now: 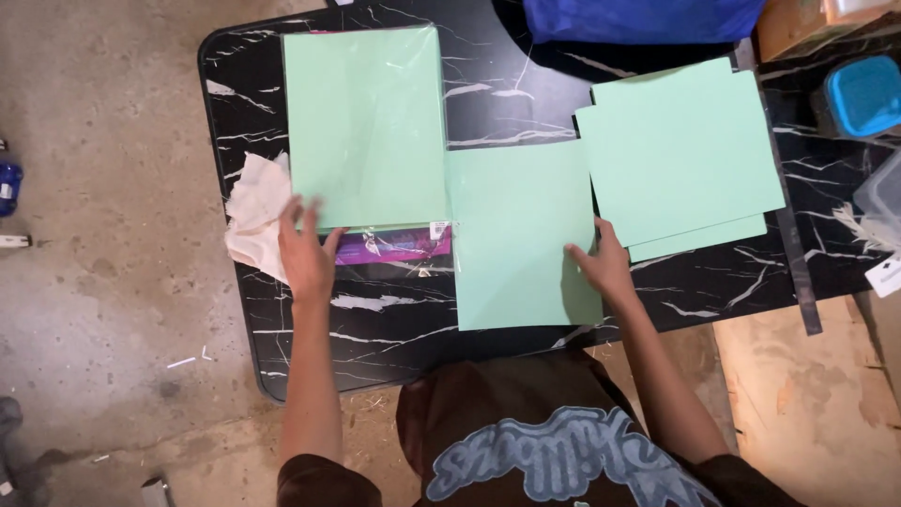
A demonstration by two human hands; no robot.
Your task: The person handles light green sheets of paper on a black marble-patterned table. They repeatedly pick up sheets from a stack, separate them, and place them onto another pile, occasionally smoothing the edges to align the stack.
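Now left hand point(306, 252) on plastic-wrapped green paper pack point(366, 127).

Your count on the worktop point(394, 319):
One wrapped green paper pack point(364, 127), one single green sheet point(516, 235), one loose stack point(680, 155), one cloth point(258, 211), one blue-lidded box point(863, 94).
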